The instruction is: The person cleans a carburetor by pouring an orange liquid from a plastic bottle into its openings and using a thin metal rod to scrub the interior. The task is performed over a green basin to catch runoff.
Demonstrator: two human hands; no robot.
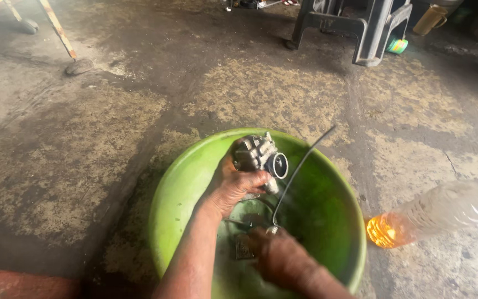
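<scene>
1. Left hand (233, 185) holds a grey metal carburetor (258, 155) up over a green plastic basin (183, 182) — fingers wrapped round the body, thumb across the near side, round bore facing right of the fingertips.
2. Right hand (280, 257) is low in the basin, below and right of the left fingers; blurred. It seems pinched on the lower end of a thin black hose (300, 166), but whether the fingers are actually closed on it I cannot tell.
3. The hose runs up from the right fingertips, curving past the carburetor's bore and out above the far basin rim.
4. Small dark metal parts (244, 246) lie on the basin bottom just left of the right fingers; too smeared to identify.
5. Step in hand, as a judgement: cleaning or washing the carburetor over the basin, hose being worked at the same time.
6. Next move likely needs a steady left grip so the body doesn't slip from oily fingers — and care to keep the loose parts inside the basin.
7. Well right of both hands: a clear plastic bottle (443, 213) lying on the concrete floor (73, 155), some amber liquid inside, teal cap.
</scene>
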